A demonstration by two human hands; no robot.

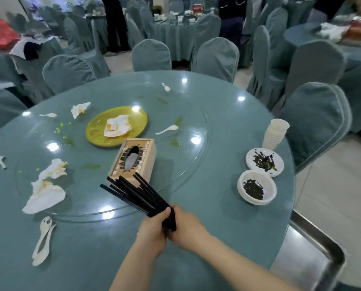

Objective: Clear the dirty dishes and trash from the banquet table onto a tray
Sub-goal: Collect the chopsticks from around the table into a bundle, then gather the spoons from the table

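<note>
Both my hands grip a bundle of black chopsticks (137, 194) above the near side of the round blue-green table (217, 127). My left hand (152, 229) wraps the bundle from the left, my right hand (188, 225) from the right. The chopstick tips fan out toward a wooden tissue box (133, 158). A yellow plate (139, 120) holds a soiled napkin (117, 128). Two white bowls with dark scraps (264, 161) (257, 186) and a stack of white cups (275, 133) stand at the right. A steel tray (314, 248) lies at the lower right.
Crumpled napkins (45, 192) (80, 109) and white spoons (42, 240) (168, 129) (166, 87) (48, 115) lie on the glass turntable and table. Green crumbs and smears dot the surface. Covered chairs (151, 55) ring the table; people stand among tables behind.
</note>
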